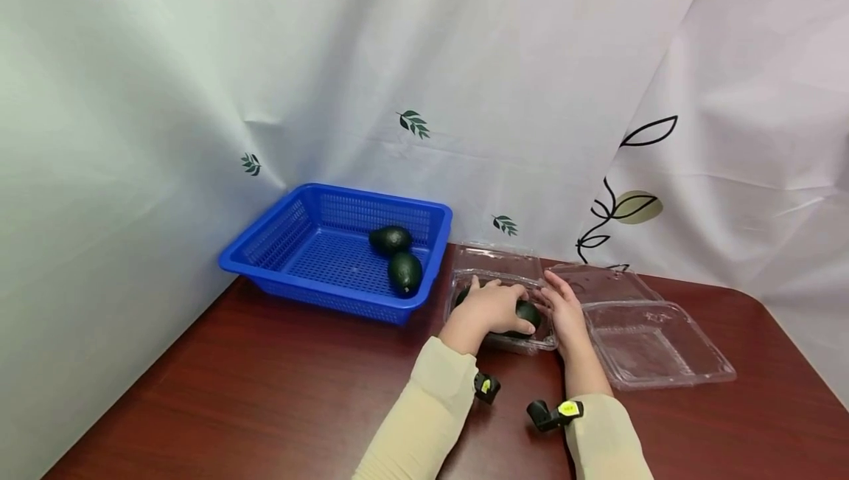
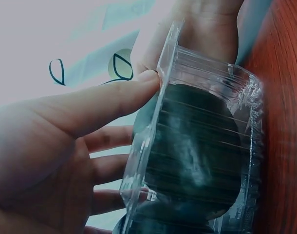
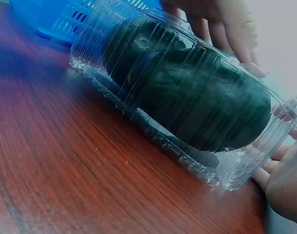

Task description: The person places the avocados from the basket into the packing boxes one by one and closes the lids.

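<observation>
Dark green avocados fill a clear plastic clamshell box (image 1: 524, 347), whose lid (image 1: 497, 262) is folded back. My left hand (image 1: 491, 309) reaches over the box from above, thumb and fingers around the right-hand avocado (image 1: 528, 312). In the left wrist view its thumb tip lies right at the box's rim (image 2: 139, 168), and the avocado (image 2: 192, 151) shows through the ribbed wall. My right hand (image 1: 565, 314) stands at the box's right end with fingers extended; in the right wrist view those fingers (image 3: 270, 165) are against that end.
A blue plastic basket (image 1: 334, 294) to the left holds two avocados (image 1: 391, 240). Right of my right hand lies another clear clamshell box (image 1: 640, 351), opened out. A white printed curtain (image 1: 504, 96) hangs behind the reddish-brown table (image 1: 278, 391).
</observation>
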The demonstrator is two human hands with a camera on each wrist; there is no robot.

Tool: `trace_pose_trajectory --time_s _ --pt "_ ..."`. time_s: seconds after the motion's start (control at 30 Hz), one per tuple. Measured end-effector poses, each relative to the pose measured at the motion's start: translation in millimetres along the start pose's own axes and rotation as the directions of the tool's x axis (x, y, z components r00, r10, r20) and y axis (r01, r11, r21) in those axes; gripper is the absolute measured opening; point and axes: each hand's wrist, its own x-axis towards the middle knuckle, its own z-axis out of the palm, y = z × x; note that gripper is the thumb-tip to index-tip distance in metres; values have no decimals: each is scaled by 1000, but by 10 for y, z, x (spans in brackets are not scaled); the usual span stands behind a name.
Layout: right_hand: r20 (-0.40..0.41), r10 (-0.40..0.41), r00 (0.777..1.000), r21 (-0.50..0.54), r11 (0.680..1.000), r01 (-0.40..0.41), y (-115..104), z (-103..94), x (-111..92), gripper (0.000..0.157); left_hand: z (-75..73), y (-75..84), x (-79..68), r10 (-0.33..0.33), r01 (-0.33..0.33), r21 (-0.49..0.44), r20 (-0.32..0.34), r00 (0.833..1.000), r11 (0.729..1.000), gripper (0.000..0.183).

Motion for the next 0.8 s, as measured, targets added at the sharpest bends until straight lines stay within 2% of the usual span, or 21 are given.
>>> trace_pose_trajectory --time_s 0.5,0.67,0.8 --pt "-53 -46 998 30 998 48 23 -11 -53 50 -69 -61 -31 18 -18 -30 15 1000 999 60" --pt "-93 -106 990 86 990 114 18 -6 -57 51 -131 -156 -41 19 -20 -65 -25 1000 998 62" --pt "-147 -162 976 104 978 178 26 -16 -54 52 -187 -282 -53 -2 -6 -108 -78 997 994 71"
